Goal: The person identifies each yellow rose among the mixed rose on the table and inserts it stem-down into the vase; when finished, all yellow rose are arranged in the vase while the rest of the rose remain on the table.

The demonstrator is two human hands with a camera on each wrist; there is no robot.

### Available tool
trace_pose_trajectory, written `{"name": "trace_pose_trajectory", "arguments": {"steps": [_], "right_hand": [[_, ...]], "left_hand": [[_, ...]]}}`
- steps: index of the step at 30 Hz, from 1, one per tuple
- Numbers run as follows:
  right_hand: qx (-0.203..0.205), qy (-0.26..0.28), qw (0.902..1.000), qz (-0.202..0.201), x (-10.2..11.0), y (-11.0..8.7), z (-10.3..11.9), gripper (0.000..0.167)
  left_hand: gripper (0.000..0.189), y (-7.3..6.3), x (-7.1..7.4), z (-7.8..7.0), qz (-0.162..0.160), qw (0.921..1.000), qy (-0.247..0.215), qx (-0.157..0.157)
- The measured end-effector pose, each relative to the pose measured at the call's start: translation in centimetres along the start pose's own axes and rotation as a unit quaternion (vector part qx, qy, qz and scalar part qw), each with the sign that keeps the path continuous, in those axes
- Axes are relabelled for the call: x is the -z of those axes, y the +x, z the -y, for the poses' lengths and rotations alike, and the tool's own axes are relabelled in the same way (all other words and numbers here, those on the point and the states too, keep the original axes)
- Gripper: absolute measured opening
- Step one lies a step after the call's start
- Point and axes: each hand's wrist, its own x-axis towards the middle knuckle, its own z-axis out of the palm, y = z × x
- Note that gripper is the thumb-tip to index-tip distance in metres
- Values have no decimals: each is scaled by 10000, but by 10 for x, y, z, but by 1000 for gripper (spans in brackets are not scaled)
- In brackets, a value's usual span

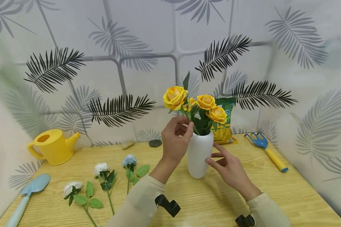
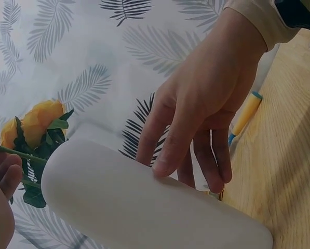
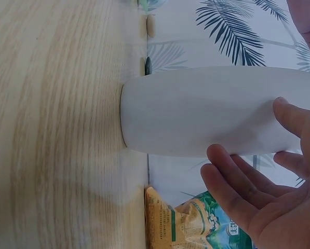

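A white vase stands upright on the table with several yellow roses in it. My left hand is at its rim, pinching the green stem of the leftmost yellow rose between thumb and fingers. The lower end of that stem is hidden among the leaves. Low on the vase's right side, my right hand holds it lightly, thumb on the near face and index finger toward the back. In the right wrist view, the other fingers hang loosely beside the vase wall.
Two white flowers and a blue flower lie left on the wooden table. Beyond them are a light-blue trowel and yellow watering can. Two stones, a bag and a hand fork lie along the back.
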Motion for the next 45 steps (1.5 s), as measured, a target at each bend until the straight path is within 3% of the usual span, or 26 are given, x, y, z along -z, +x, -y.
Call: {"name": "trace_pose_trajectory", "arguments": {"steps": [19,30,38,45], "right_hand": [[82,-2,10000,-20,-1,0,-1,65],[76,-15,10000,-38,-1,0,0,65],[100,-55,9999,-52,-2,0,-1,64],[60,-23,10000,-18,-1,0,0,64]], "left_hand": [[11,-9,-5,2,145,9987,357,323],[10,-17,-11,3,199,9958,545,701],[19,-24,-9,11,250,9964,749,297],[14,-28,-6,13,317,9959,848,-27]]}}
